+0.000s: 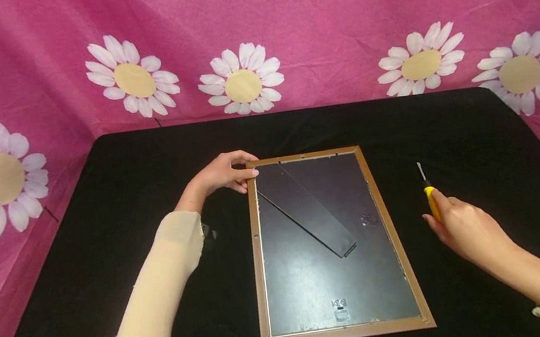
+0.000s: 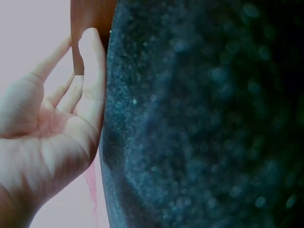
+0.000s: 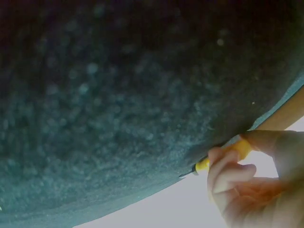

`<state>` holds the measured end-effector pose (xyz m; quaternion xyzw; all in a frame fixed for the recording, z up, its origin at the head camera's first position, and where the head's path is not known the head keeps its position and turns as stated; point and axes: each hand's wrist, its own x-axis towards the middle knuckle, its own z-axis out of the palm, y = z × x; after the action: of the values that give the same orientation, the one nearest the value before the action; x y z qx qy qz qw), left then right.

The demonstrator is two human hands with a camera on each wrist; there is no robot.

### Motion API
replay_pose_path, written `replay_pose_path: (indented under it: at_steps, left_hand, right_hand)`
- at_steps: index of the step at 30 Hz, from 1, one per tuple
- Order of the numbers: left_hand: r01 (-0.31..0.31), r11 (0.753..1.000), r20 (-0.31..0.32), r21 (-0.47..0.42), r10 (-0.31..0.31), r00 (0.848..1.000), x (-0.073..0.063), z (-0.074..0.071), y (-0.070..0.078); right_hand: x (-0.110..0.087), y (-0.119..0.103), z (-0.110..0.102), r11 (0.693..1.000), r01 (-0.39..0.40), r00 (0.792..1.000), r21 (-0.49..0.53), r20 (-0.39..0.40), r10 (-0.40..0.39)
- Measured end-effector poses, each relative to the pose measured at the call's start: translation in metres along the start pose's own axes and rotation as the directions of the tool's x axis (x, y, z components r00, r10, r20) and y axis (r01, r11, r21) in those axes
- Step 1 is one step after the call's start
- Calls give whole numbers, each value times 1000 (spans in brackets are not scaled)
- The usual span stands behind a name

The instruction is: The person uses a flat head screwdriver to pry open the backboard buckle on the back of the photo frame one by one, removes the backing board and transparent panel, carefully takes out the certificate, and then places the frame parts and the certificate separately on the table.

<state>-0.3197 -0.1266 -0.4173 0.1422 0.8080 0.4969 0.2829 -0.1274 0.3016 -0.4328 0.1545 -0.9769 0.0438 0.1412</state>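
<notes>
A picture frame (image 1: 347, 332) with a brown border lies back side up on the black cloth. Its dark backing board (image 1: 313, 289) carries a slanted stand leg (image 1: 315, 217). At the frame's far left corner my left hand (image 1: 221, 172) pinches the border, thumb on top. In the left wrist view, that hand (image 2: 61, 123) has its thumb and fingers on either side of the brown border (image 2: 92, 16). To the right of the frame, my right hand (image 1: 472, 226) grips a yellow screwdriver (image 1: 431, 199), tip pointing away. The right wrist view shows fingers curled round its yellow handle (image 3: 203, 165).
Black cloth (image 1: 154, 156) covers the table. Behind it hangs a pink curtain (image 1: 309, 7) with large white flowers. A small, dark, shiny item (image 1: 210, 233) lies beside the left sleeve, its kind unclear. A metal hanger (image 1: 340, 309) sits near the board's close edge.
</notes>
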Motion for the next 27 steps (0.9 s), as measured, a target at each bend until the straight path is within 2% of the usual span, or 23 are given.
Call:
replay_pose_path:
  at_steps: [8,13,17,22,27]
  left_hand:
    - [2,1000,23,-9,-2,1000,-1,-1,0]
    - [-8,1000,41,-5,8,999,-5,-2,1]
    - [4,1000,36,7,-4,999,-7,0,3]
    - [40,999,15,-2,-40,999,-7,6,7]
    - [79,997,-31,-4,-79,996,-8,13,11]
  right_hand:
    - [-2,-2,-7,999,9,993,-50,-119,-14]
    - [-1,-10,-10,997,69,981,-18,-181,-72]
    - [-1,-19,-10,997,82,984,12,-163,-79]
    - [2,-30,-11,996,39,993,83,-113,-30]
    - [8,-40,-13,987,43,995,153,-92,-29]
